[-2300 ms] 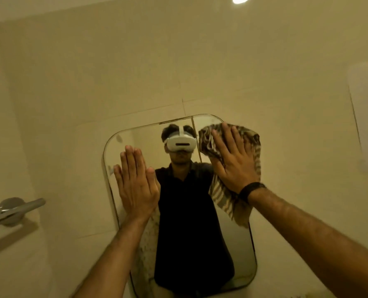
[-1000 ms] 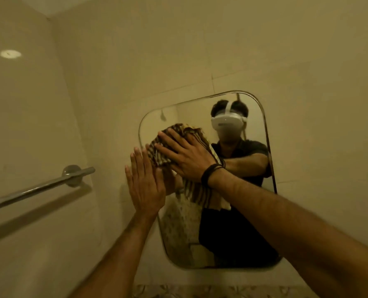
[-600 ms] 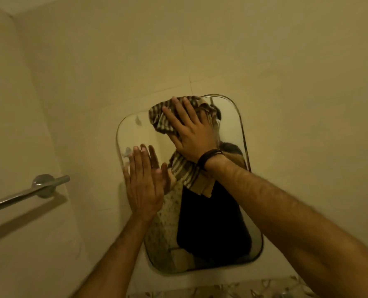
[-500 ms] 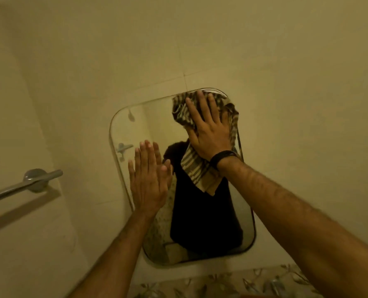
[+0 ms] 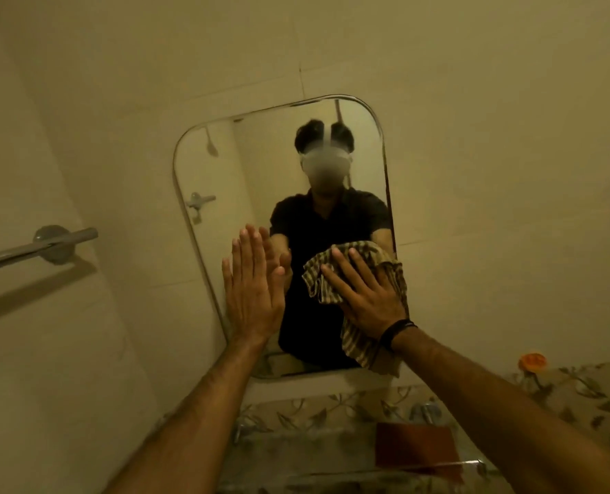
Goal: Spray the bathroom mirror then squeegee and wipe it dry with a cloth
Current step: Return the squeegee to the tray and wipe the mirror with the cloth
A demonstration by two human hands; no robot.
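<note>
My right hand [image 5: 369, 301], fingers spread flat, presses striped cloth [image 5: 359, 345] on mirror [image 5: 260, 165], cloth trailing downward. Left hand [image 5: 252, 297] flat, fingers straight, against mirror's left edge.

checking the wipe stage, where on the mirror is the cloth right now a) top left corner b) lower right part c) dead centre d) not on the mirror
b: the right hand presses the striped cloth flat against the mirror by its lower right edge.

We are seeing a brown-and-cream striped cloth [image 5: 353, 276], a black wristband [image 5: 396, 331], a chrome towel bar [image 5: 29, 249], cream wall tiles [image 5: 474, 101], a leaf-patterned tile border [image 5: 332, 411], a small orange object [image 5: 531, 361].
</note>
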